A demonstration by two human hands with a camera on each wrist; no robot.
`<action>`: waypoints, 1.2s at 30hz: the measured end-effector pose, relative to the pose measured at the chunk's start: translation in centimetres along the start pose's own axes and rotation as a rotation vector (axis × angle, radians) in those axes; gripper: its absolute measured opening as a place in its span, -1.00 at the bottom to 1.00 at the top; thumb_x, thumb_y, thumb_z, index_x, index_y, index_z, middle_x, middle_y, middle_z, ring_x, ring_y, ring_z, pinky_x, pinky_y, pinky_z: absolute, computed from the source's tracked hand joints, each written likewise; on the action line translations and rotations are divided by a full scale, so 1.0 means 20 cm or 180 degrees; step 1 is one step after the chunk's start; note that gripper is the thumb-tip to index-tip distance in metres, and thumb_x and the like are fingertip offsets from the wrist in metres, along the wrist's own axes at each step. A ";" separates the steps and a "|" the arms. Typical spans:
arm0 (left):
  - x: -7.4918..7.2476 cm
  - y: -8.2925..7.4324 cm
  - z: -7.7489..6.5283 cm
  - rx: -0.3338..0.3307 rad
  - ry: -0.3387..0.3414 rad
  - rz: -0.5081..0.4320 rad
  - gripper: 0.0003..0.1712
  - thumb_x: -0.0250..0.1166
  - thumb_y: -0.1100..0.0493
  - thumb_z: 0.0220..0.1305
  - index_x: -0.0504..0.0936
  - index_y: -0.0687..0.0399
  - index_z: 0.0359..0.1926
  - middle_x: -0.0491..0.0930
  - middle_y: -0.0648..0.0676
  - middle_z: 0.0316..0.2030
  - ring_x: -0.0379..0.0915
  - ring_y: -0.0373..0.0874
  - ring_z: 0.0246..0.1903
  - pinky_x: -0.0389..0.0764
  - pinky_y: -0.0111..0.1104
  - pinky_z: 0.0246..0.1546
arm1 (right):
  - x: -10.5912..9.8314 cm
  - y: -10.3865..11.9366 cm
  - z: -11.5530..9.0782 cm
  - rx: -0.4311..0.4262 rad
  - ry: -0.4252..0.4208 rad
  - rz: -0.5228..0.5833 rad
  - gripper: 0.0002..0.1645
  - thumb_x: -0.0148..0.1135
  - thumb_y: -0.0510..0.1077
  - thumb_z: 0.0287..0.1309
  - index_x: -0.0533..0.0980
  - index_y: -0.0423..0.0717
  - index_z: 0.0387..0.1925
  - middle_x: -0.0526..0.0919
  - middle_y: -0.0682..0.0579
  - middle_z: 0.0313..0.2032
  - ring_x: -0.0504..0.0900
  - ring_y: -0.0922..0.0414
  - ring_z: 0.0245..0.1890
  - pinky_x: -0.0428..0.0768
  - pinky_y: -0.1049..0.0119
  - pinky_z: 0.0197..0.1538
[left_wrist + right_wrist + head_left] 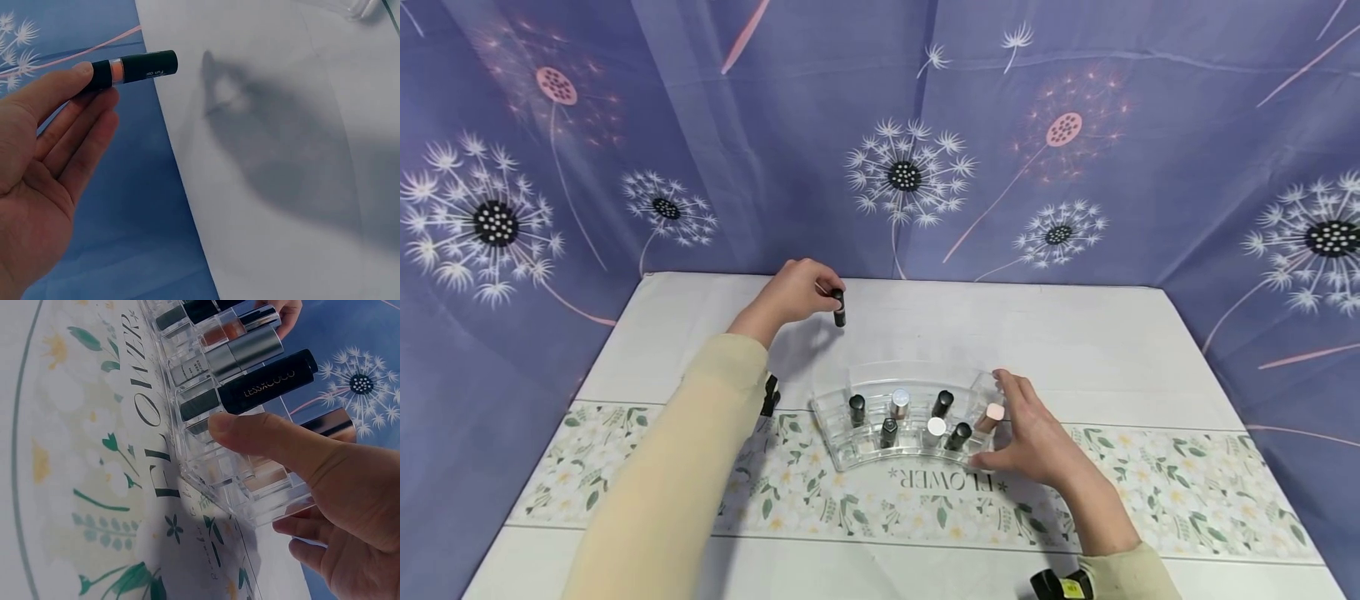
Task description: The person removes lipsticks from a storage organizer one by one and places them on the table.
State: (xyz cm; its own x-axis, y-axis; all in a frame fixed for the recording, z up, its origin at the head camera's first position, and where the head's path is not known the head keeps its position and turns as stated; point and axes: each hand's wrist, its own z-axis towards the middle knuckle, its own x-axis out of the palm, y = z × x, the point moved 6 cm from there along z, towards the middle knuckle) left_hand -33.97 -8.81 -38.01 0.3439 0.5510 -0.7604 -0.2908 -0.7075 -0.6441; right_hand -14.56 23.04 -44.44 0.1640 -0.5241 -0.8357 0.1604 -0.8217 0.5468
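Well out over the far half of the table, my left hand (797, 291) pinches a black lipstick tube (150, 66) by one end between thumb and fingertips. A clear, pale orange band circles the tube near those fingertips. In the head view it hangs upright, apart from the holder. My right hand (1037, 429) grips the right end of a curved clear lipstick holder (842, 454), thumb at the front and fingers behind. Several tubes stand in its slots, among them a black lettered one (269, 381) near my thumb, a silver one (899, 403) and a rose-gold one (991, 417).
The holder rests across a floral printed band (1157, 483) on the white table (1075, 333). Purple dandelion-print cloth (775, 125) hangs behind and at both sides. A dark strap piece (1063, 586) sits at my right wrist.
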 end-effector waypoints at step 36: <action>0.08 0.09 0.04 -0.0190 -0.0080 0.0189 -0.62 0.50 0.27 0.34 0.77 0.21 0.16 0.81 0.17 -0.03 0.65 0.09 0.11 0.21 -0.03 0.54 | 0.00 0.01 0.00 0.0017 0.0018 -0.0007 0.62 0.83 0.20 -0.27 0.02 -0.27 0.63 0.25 -0.38 0.46 0.50 -0.41 0.31 0.59 -0.37 0.24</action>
State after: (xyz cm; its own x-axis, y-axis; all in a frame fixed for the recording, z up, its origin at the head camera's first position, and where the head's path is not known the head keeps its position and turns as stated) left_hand -34.61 -8.87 -40.41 0.3050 0.5176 -0.7994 -0.2561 -0.7639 -0.5923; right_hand -14.56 22.96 -44.35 0.1692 -0.5211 -0.8365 0.1556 -0.8240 0.5448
